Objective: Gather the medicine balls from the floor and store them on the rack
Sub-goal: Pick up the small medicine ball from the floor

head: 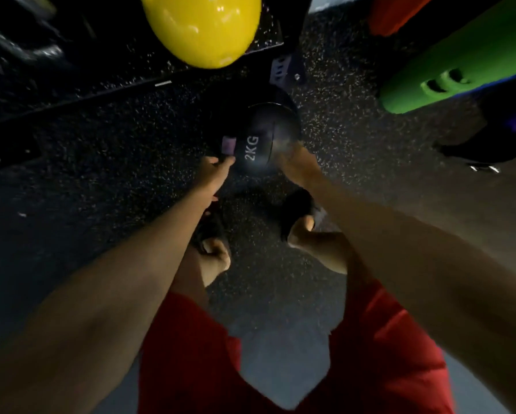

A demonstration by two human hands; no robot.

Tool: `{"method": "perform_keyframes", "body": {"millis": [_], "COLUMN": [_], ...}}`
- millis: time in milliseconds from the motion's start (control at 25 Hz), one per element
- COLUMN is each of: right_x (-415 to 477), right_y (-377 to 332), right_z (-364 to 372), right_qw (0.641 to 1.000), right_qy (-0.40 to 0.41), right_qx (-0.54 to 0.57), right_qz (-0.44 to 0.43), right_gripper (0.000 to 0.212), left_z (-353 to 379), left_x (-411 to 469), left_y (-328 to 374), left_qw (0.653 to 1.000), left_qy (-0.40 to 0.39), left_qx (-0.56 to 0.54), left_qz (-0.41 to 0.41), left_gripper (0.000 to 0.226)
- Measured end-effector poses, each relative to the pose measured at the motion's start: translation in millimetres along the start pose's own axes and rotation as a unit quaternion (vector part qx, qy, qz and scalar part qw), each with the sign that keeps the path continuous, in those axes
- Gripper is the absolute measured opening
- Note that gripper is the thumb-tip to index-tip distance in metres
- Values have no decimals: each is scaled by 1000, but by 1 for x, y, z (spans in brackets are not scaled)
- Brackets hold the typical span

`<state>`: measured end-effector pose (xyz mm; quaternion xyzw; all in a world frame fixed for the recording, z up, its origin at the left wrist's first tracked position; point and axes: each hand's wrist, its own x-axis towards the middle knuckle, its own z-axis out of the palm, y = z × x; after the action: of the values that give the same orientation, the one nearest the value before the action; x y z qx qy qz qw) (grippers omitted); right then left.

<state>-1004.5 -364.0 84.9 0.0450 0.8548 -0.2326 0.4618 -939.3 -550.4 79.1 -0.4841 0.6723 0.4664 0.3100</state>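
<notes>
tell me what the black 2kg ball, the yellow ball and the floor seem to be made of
Black 2KG ball: probably rubber or vinyl, matte with a faint sheen, with white printed lettering and a moulded seam. Yellow ball: smooth glossy plastic or vinyl, judging by its sharp bright highlights. Floor: likely rubber gym matting, matte black with pale flecks throughout.

Speckled dark rubber floor [101,174]. On it stand the person's two dark shoes [298,210] and, farther off, a bolted rack foot [286,70]. Between them sits a black ball [265,135] marked 2KG; whether it touches the floor cannot be told.
</notes>
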Motion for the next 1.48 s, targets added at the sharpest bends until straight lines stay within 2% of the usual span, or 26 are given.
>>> {"method": "perform_keyframes", "body": {"millis": [40, 120, 240, 360, 440, 560, 720, 920, 1120, 1200, 1400, 1480], "right_x": [30, 90, 166, 217, 244, 266, 256, 159, 10, -60, -215, -266], "right_y": [7, 20, 38, 51, 60, 68, 77, 72, 39, 22, -20, -36], "right_z": [3, 12, 20, 18, 24, 37, 48, 47, 31, 22, 10, -2], "right_qw": [1000, 994, 976, 952, 937, 912, 887, 861, 849, 833, 812, 811], "right_qy": [21, 68, 106, 140, 141, 112, 135, 176, 200, 216, 233, 245], "right_qx": [1, 74, 179, 265, 312, 392, 441, 474, 480, 499, 523, 523], "right_qz": [2, 39, 58, 59, 64, 33, 25, 55, 93, 104, 118, 98], "right_gripper": [53, 73, 87, 95, 97, 76, 75, 63, 66, 64, 68, 71], "left_z": [9, 26, 51, 63, 66, 68, 66, 32, -35, -66, -142, -166], "left_x": [28, 83, 156, 237, 276, 268, 251, 202, 71, 5, -123, -176], "left_y": [-5, -16, -30, -56, -67, -53, -51, -61, -50, -38, -16, -2], "left_qw": [999, 990, 969, 942, 933, 917, 910, 938, 958, 965, 981, 982], "left_qy": [19, 55, 75, 41, 2, -61, -46, -50, -65, -74, -76, -90], "left_qx": [-37, -115, -228, -331, -356, -394, -411, -343, -273, -245, -178, -165], "left_qz": [-22, -60, -56, -35, -44, -29, 10, -6, -50, -54, -3, 33], "left_gripper": [60, 75, 86, 101, 111, 88, 79, 92, 91, 94, 110, 104]}}
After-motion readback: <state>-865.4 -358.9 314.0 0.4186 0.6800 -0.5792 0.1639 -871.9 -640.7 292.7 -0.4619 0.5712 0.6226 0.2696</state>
